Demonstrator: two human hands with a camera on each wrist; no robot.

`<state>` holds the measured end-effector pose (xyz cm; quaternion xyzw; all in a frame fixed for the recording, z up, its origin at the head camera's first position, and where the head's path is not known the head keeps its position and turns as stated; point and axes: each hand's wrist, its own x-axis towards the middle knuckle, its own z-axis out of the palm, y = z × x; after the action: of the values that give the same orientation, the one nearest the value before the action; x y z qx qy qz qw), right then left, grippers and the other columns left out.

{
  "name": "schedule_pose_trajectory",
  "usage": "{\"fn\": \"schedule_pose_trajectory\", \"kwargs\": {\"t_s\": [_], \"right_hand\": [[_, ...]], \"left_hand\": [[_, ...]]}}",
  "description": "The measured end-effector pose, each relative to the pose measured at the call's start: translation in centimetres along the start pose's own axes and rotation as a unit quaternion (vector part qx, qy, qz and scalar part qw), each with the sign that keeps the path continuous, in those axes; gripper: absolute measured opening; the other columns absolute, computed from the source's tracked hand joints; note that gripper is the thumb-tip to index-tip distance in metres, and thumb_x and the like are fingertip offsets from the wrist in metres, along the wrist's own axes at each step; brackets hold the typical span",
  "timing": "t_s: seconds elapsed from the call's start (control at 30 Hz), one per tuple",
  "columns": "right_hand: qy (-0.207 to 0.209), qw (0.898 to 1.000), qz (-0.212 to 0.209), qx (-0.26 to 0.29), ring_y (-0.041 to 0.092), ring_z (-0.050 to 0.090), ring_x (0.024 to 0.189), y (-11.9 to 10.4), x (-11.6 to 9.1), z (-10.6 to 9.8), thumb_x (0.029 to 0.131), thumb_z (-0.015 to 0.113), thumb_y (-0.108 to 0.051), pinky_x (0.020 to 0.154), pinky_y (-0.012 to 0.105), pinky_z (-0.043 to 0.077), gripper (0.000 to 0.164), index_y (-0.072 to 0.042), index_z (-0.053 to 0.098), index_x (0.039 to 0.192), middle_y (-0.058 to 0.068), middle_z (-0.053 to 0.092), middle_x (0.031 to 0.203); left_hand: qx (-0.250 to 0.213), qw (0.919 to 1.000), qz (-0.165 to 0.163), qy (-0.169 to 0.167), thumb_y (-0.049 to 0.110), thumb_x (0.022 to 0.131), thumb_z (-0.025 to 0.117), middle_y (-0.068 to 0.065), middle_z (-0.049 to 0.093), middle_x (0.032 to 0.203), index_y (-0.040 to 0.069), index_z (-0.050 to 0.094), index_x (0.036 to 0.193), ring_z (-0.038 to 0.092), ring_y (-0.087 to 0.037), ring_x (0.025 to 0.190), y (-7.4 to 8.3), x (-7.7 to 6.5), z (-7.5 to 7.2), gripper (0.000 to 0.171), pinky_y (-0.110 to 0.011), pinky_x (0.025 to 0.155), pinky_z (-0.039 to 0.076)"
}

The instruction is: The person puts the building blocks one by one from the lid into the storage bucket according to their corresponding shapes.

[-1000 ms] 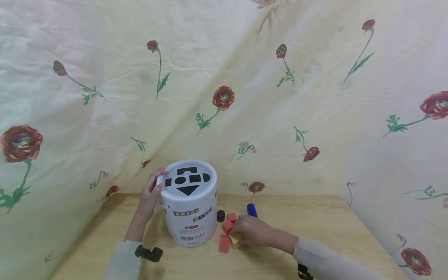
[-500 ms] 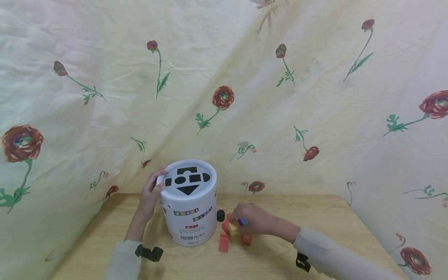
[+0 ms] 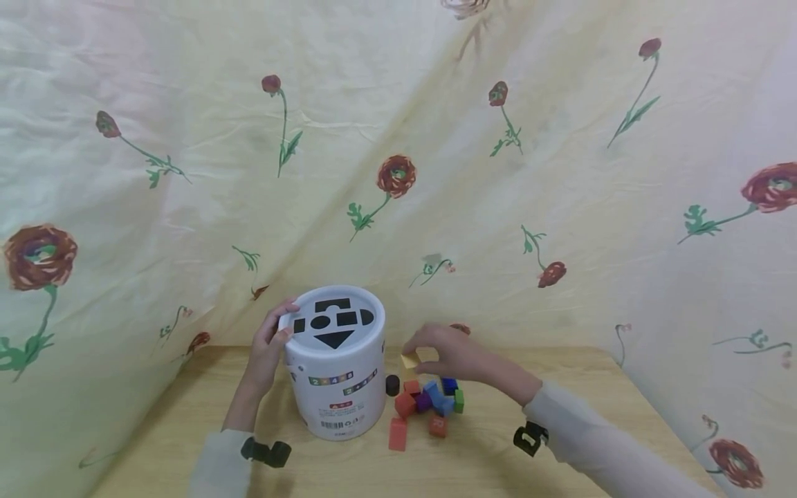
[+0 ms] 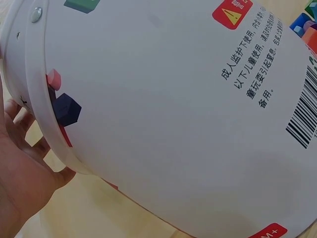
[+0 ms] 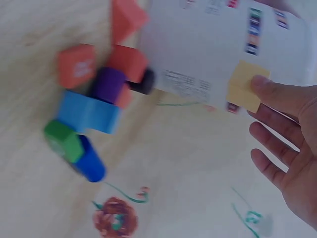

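A white shape-sorter bucket [image 3: 339, 394] stands upright, its lid [image 3: 311, 339] cut with several dark shaped holes. My left hand [image 3: 268, 346] grips it at the lid's left rim; the left wrist view shows those fingers and thumb against the lid's edge. In my right hand [image 3: 457, 353] a yellow block [image 5: 242, 84] is pinched between thumb and fingers, raised to the right of the bucket. Beneath that hand lies a cluster of blocks: a purple block [image 5: 108, 85], a light blue arch-shaped block [image 5: 86, 113], a green block [image 5: 64, 141] and a dark blue cylinder [image 5: 91, 163].
Red blocks lie by the bucket's right side, one flat red block [image 3: 397, 434] nearest the front and one lettered red block [image 3: 438, 426]. A small black block [image 3: 392, 385] sits beside the bucket's base. A flowered cloth [image 3: 398, 207] hangs behind the wooden table [image 3: 548, 401].
My right hand has lifted the yellow block up and away from the pile, uncovering the purple, blue and green blocks. The left hand and the bucket have stayed put.
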<state>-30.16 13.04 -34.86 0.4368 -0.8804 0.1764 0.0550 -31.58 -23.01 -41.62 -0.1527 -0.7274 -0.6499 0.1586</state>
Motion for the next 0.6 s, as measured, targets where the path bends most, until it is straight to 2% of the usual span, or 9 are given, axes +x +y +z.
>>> {"fn": "schedule_pose_trajectory", "kwargs": {"t_s": [0.3,0.6], "right_hand": [[0.044,0.999,-0.002,0.001,0.020,0.065,0.110,-0.7,1.5,-3.6,0.086,0.081,-0.016,0.095,0.039,0.055,0.030,-0.013,0.076,0.116,0.001,0.074,0.118],[0.070,0.997,-0.007,0.020,0.021,0.066,0.113,-1.4,2.7,-5.0,0.086,0.081,-0.016,0.097,0.040,0.056,0.033,-0.012,0.075,0.118,0.003,0.074,0.119]], "left_hand": [[0.002,1.0000,0.001,0.001,0.015,0.102,0.040,-0.009,0.029,0.167,0.007,0.047,0.144,0.022,-0.032,0.156,0.0,0.1,0.0,0.043,-0.008,0.099,0.041],[0.008,1.0000,-0.003,0.000,0.018,0.103,0.041,-0.005,0.030,0.166,0.010,0.048,0.144,0.026,-0.031,0.154,0.0,0.0,0.0,0.042,-0.014,0.102,0.043]]}}
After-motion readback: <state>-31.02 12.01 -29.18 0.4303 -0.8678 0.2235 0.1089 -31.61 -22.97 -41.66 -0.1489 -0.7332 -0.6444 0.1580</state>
